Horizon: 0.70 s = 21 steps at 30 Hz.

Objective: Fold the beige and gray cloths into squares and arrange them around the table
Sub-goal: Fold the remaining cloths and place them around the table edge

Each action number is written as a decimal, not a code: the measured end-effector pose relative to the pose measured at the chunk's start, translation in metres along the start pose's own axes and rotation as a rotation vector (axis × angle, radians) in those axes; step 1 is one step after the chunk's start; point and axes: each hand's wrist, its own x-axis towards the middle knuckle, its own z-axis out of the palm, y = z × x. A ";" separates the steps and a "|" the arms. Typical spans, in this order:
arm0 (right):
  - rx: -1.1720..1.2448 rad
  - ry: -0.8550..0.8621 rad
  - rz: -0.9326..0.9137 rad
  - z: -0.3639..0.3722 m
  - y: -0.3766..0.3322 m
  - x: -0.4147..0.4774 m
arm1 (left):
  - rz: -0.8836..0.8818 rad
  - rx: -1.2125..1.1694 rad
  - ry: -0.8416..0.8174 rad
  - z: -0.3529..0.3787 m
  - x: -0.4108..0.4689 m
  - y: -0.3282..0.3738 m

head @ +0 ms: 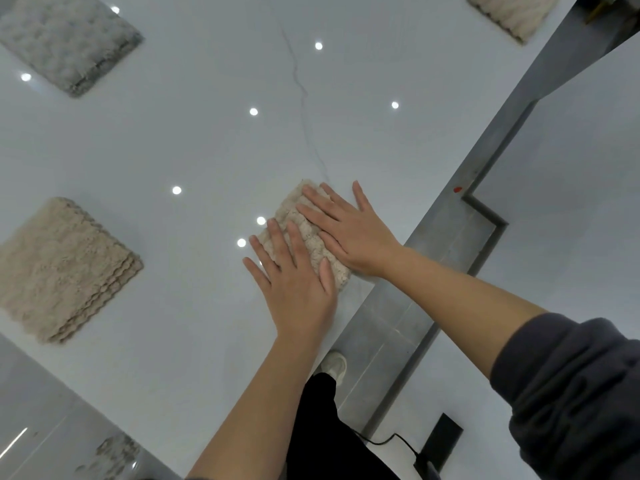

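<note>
They're pressing down a folded beige cloth (289,209) right by the edge of the table (180,140) nearest them. Left hand (294,275) and right hand (349,230) are both lying flat on it, fingers straight and a bit spread, pinching nothing. Looks like they're smoothing the fold. Another beige square (62,268) and a gray one (65,39) are sitting well apart. Next I'd guess they're squaring the edges, then letting go.

A glossy white table (207,150) with a thin gray vein carries four folded cloths, well apart. A gray cloth (65,39) lies at upper left, a layered beige cloth (59,268) at middle left, a ribbed beige cloth (512,12) at upper right, and a small beige cloth (304,233) at centre, near the table's edge.
</note>
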 end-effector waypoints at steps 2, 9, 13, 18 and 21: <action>0.054 0.049 0.051 -0.003 -0.003 -0.006 | 0.036 0.017 -0.017 -0.008 -0.001 -0.006; 0.278 0.294 0.627 0.009 -0.050 -0.046 | 0.363 0.027 -0.015 -0.050 0.046 -0.040; 0.353 0.265 0.767 0.025 -0.085 -0.042 | 0.693 0.096 -0.136 -0.057 0.089 -0.040; 0.223 0.227 0.920 0.034 -0.095 -0.018 | 0.829 0.209 -0.199 -0.041 0.104 -0.046; 0.174 0.206 0.908 0.037 -0.094 -0.013 | 0.867 0.234 -0.177 -0.040 0.104 -0.044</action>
